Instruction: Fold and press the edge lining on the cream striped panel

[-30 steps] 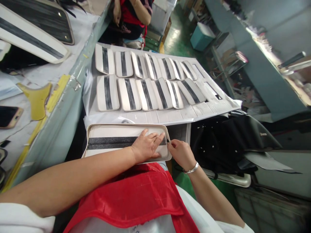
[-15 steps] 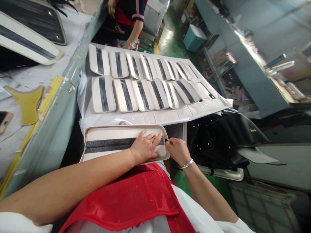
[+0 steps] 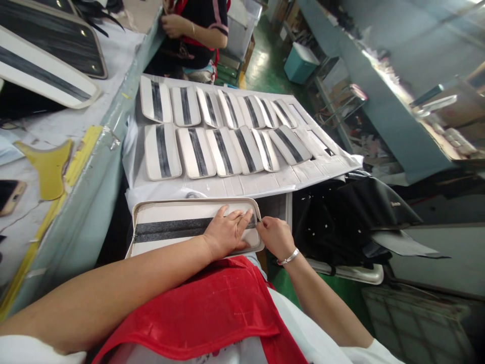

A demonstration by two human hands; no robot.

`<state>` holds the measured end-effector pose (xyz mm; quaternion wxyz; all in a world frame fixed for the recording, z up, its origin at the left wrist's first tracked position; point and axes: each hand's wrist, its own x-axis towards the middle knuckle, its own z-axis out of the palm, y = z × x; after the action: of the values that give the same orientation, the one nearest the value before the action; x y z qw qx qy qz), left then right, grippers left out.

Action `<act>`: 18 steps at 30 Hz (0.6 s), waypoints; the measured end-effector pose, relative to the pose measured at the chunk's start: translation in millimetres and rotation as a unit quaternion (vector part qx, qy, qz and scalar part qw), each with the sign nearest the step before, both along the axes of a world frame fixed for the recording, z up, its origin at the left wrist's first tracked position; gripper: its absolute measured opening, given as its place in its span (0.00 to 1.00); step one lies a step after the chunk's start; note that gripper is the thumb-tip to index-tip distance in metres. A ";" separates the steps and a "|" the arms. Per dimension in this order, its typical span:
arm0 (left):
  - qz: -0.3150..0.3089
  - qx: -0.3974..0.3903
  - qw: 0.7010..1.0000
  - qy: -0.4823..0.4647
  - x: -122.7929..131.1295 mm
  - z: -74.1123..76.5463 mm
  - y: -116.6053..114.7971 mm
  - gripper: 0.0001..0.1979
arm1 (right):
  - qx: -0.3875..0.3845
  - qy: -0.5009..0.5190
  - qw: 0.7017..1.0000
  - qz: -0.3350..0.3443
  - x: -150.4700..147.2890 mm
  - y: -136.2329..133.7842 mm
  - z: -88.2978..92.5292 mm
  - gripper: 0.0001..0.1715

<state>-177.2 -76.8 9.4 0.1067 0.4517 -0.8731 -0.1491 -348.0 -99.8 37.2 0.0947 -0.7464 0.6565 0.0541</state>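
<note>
A cream panel (image 3: 166,215) with rounded corners and a raised rim lies across my lap, a dark grey band running lengthwise along it. My left hand (image 3: 228,230) rests flat on its right part, fingers spread over the band. At the panel's right end, my right hand (image 3: 276,235) is closed in a pinch beside the rim. A small dark bit shows at those fingertips, too small to name. The fingers hide most of it.
Ahead, a white-covered table (image 3: 242,188) bears two rows of smaller cream panels (image 3: 162,151) with dark bands. On the left bench lie a yellow piece (image 3: 51,172) and a phone (image 3: 10,196). Black sheets (image 3: 326,217) hang at right. A co-worker (image 3: 200,30) sits beyond the table.
My hands keep nearly the same pose on the panel, the right one shifting very slightly left. The co-worker's forearm has risen from the table's far edge. The whole view has tilted a little.
</note>
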 end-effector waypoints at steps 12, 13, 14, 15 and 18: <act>-0.003 -0.008 1.000 -0.005 -2.2 -2.4 0.3 0.33 | 0.096 0.064 0.984 0.134 1.9 -13.5 21.7 0.17; -0.003 -0.008 1.000 -0.006 -2.1 -2.3 0.5 0.33 | 0.113 0.032 0.982 0.145 -3.0 -15.2 20.5 0.18; -0.003 -0.007 1.000 -0.006 -1.9 -2.2 0.6 0.34 | 0.138 -0.014 0.980 0.146 -8.7 -17.2 18.1 0.18; -0.004 -0.006 1.000 -0.006 -1.9 -2.1 0.7 0.34 | 0.168 -0.067 0.974 0.137 -14.9 -19.3 14.7 0.18; -0.007 -0.004 1.000 -0.002 -2.3 -2.4 0.5 0.33 | 0.255 -0.218 0.939 0.071 -31.5 -26.1 1.9 0.16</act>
<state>-179.4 -76.2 7.0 0.1052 0.4457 -0.8769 -0.1457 -379.5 -125.9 39.1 0.4186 -0.7354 0.5292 0.0629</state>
